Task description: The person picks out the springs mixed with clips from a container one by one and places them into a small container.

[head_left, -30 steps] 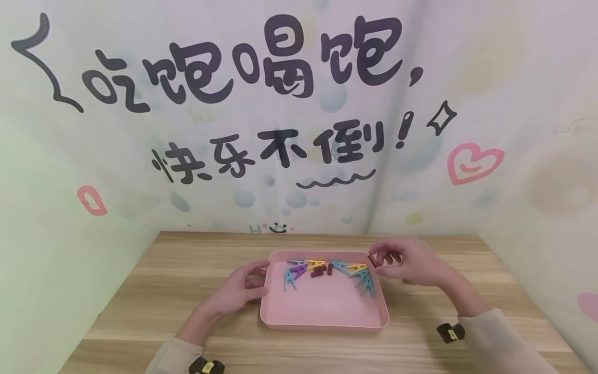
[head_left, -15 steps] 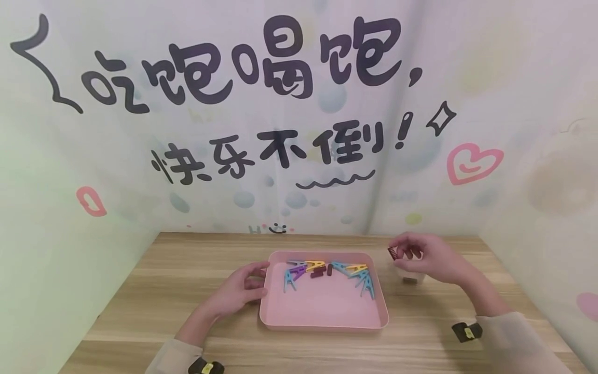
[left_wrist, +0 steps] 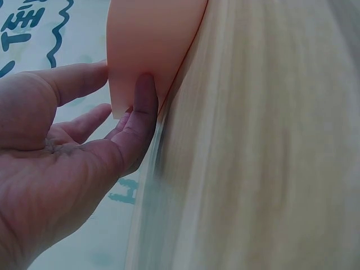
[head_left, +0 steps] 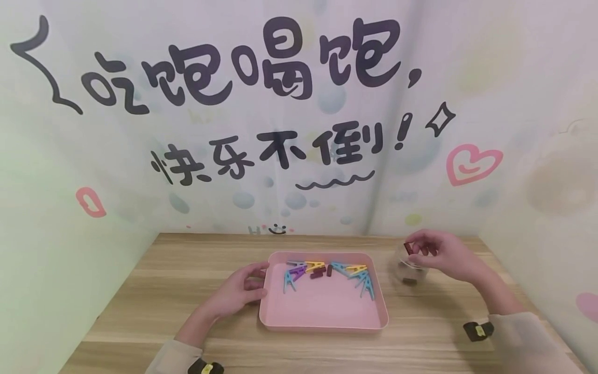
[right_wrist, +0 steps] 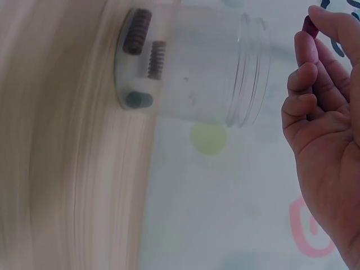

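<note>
My left hand (head_left: 238, 291) touches the outer left wall of a pink tray (head_left: 327, 311). In the left wrist view, the fingers (left_wrist: 147, 95) lie against that wall and its rim. The tray holds several blue, yellow and purple clothespins (head_left: 367, 285), plus several small dark brown-red pieces (head_left: 317, 275). My right hand (head_left: 444, 254) pinches a small dark-red ribbed piece (head_left: 408, 249) between thumb and fingertips, over a clear jar (head_left: 405, 271). The jar stands upright and lidless on the table. Dark ribbed pieces (right_wrist: 137, 32) lie at its bottom in the right wrist view.
The wood-grain table (head_left: 177, 291) meets a printed cloth backdrop (head_left: 224, 208) along its far edge. Side walls of the same cloth close in at left and right. The jar is to the right of the tray, with a strip of table between them.
My right hand has moved right from the tray's far right corner to above the jar, carrying the ribbed piece. The jar is now less covered by the hand. My left hand and the tray stay put.
</note>
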The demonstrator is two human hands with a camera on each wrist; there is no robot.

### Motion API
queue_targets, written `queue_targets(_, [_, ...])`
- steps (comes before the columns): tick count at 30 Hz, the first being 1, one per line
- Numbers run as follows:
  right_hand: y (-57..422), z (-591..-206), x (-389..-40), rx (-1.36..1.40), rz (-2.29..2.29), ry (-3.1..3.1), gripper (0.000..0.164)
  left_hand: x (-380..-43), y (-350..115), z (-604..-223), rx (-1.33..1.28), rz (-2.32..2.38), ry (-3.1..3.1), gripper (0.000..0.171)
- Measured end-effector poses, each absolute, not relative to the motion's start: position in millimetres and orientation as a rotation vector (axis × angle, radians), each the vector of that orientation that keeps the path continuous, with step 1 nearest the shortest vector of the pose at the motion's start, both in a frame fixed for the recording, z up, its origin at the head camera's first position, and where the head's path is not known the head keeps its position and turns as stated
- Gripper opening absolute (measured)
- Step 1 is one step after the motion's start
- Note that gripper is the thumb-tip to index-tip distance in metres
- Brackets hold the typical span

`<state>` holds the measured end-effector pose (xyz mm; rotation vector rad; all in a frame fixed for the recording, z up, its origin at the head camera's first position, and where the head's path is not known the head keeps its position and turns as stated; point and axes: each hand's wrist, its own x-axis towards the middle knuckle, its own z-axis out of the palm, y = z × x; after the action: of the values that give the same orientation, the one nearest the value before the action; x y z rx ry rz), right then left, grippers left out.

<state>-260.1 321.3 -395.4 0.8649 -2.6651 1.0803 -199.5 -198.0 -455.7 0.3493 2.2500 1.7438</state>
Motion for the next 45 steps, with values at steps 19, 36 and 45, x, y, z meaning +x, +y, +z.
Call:
queue_targets(19, [345.1,-410.9,-269.6,0.696,1.016,-2.666,0.025,-199.4,-197.9,-456.8,0.36,1.75,2.245,0.067])
queue_targets(36, [326.3,-410.2,-272.7,0.699,0.912,-2.633,0.068,-200.9,-200.2,-458.4,0.423,1.775,2.21,0.068])
queue_targets(45, [294.0,-398.6,-267.1,0.771,0.919,-2.661,0.065,-202.8,-200.6,-460.9,0.398,1.777,2.207,0.068])
